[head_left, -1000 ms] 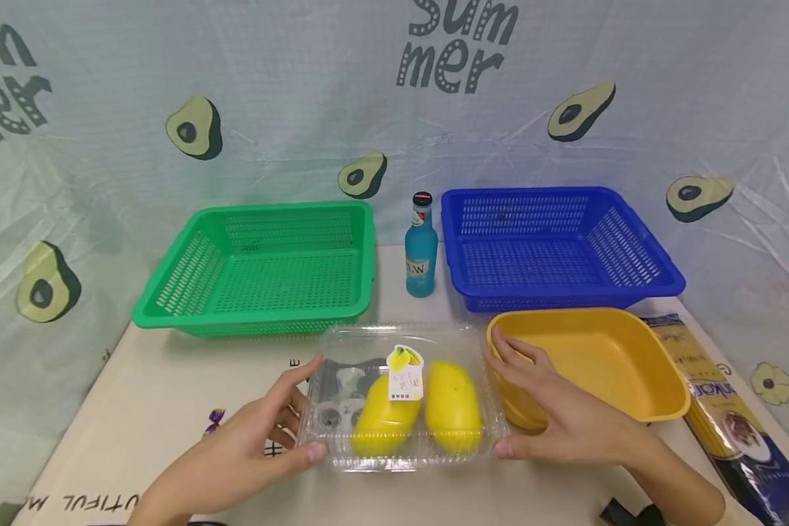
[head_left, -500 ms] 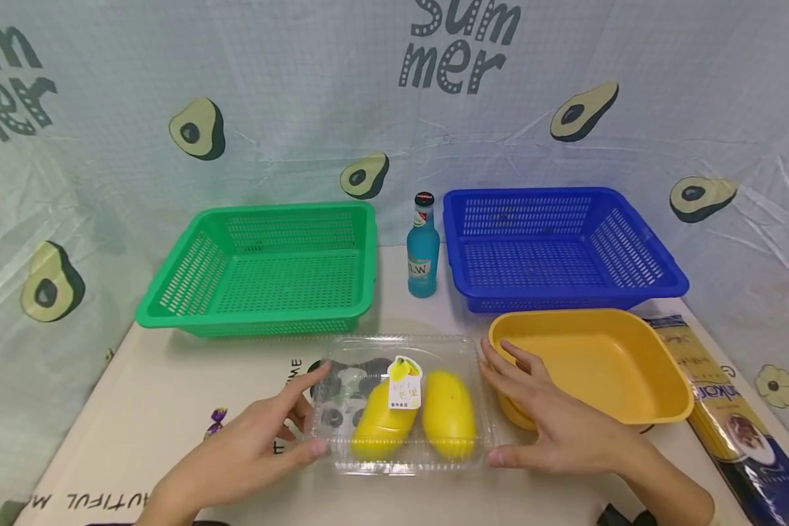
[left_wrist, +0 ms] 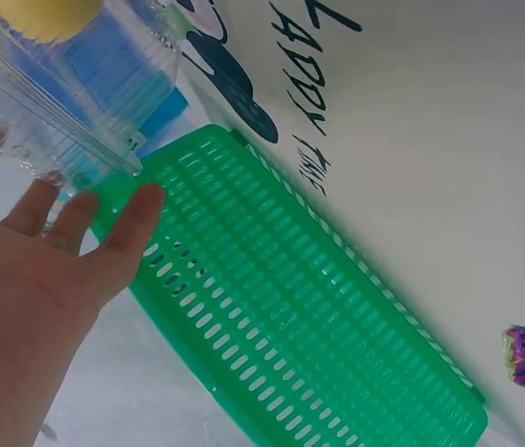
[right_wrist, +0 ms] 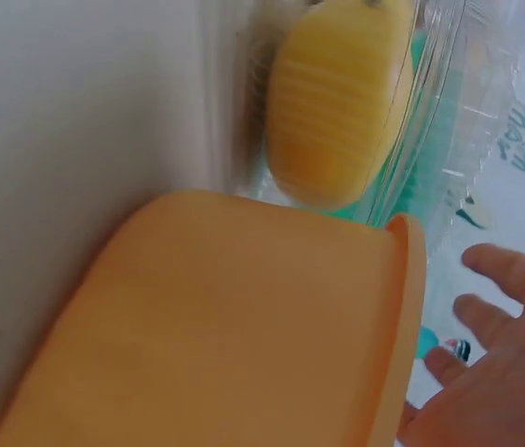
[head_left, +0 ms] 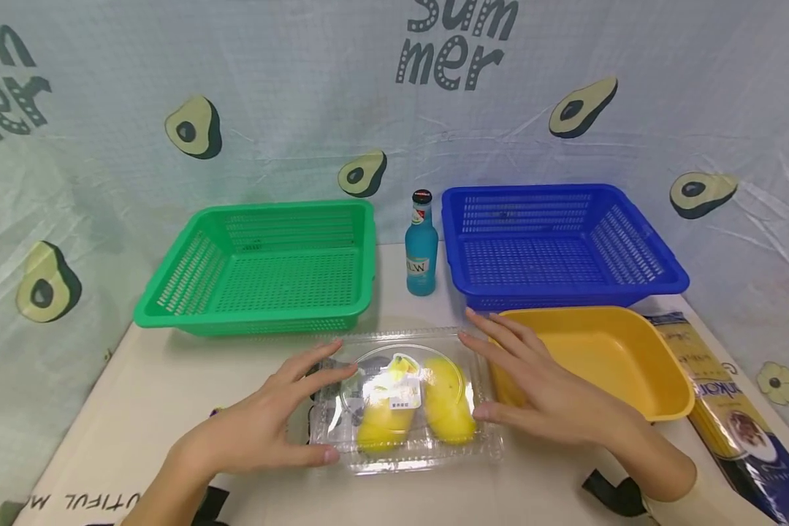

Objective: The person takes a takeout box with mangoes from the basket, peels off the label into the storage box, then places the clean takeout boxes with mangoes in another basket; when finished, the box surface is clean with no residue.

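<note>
Clear container point(head_left: 427, 462): lying near the front of the table point(head_left: 138, 416), directly between the two hands, with long axis running left to right, from one palm toward the other.
Left hand point(head_left: 253, 431): released, grasping nothing; spread with fingers straight, tips over the container's left end, thumb beside the near left corner.
Right hand point(head_left: 546, 398): likewise ungripped; splayed across the near left part of the yellow tub point(head_left: 605, 354), fingertips over the container's right end, thumb along the right side.
Contact: cannot tell, for either hand, whether touching the plastic or just above.
Nearer hand: neither one plainly; container to the right of the left palm, to the left of the right palm.
Left mango point(head_left: 383, 427) and right mango point(head_left: 448, 413): side by side under the clear lid, toward the right end.
Key relation: probably the short ends, each faced by a palm; apparently well placed for a two-sided hold.
Tightest side: the right, by judgement, with the yellow tub just beside.
</note>
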A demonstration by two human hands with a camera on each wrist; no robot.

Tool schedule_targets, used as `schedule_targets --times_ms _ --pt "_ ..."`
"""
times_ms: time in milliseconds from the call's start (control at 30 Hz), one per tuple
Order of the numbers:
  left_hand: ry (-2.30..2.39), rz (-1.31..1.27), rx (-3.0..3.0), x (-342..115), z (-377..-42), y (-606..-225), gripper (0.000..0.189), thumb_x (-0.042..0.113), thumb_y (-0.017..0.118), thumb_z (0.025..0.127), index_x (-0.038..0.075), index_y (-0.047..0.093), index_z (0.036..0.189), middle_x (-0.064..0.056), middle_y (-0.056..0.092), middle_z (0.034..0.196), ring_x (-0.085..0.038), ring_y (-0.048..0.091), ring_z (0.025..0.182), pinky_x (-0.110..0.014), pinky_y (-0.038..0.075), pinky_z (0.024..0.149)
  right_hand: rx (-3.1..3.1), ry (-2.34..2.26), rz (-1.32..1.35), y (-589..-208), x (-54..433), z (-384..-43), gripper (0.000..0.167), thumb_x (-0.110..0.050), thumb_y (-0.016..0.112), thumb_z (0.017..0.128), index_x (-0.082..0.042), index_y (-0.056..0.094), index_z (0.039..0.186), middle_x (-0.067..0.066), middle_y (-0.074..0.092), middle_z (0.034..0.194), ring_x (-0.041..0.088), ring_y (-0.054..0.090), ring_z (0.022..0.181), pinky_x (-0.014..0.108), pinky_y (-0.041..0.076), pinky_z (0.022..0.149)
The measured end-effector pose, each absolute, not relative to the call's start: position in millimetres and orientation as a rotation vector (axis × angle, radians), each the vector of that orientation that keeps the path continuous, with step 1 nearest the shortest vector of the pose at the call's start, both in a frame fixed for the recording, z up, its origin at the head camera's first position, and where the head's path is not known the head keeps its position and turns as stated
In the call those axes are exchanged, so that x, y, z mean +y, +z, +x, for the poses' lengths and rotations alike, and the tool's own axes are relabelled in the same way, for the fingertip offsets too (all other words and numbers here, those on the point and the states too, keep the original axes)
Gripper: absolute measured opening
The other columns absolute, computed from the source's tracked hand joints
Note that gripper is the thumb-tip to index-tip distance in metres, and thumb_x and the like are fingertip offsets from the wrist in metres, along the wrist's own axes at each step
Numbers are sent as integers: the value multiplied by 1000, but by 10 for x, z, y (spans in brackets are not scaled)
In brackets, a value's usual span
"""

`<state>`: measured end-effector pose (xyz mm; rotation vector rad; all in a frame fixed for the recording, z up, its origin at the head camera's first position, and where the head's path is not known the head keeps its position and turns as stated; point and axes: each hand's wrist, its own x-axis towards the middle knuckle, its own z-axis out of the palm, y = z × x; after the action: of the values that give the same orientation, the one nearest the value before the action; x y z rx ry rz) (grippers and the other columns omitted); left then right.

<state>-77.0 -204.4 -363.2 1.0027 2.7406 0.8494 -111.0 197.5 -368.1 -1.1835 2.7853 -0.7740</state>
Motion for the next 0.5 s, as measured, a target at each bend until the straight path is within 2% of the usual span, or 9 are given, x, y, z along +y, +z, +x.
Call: schedule_targets --times_ms 133,267,500 --pt "865 956 2690 -2058 -808 -3646 86 64 78 81 37 42 155 3 15 171 -28 23 154 -61 44 109 2760 -760 -1291 -3631 1853 -1174 79 -51 69 95 -31 31 162 -5 14 172 29 15 156 67 29 116" --pt "939 907 2610 -2051 -860 -3675 85 55 84 81 42 42 153 4 14 170 -28 24 153 -61 43 109 2751 -729 -1437 -3597 1739 -1235 71 -51 69 95 -32 41 158 -5 23 170 26 19 155 62 27 119" --pt "1026 860 2521 -2050 -910 -3710 85 46 88 80 46 42 151 4 12 170 -33 23 152 -66 40 108 2693 -719 -1646 -3612 1541 -1341 54 -49 70 95 -31 59 145 -5 41 162 27 31 150 58 33 116"
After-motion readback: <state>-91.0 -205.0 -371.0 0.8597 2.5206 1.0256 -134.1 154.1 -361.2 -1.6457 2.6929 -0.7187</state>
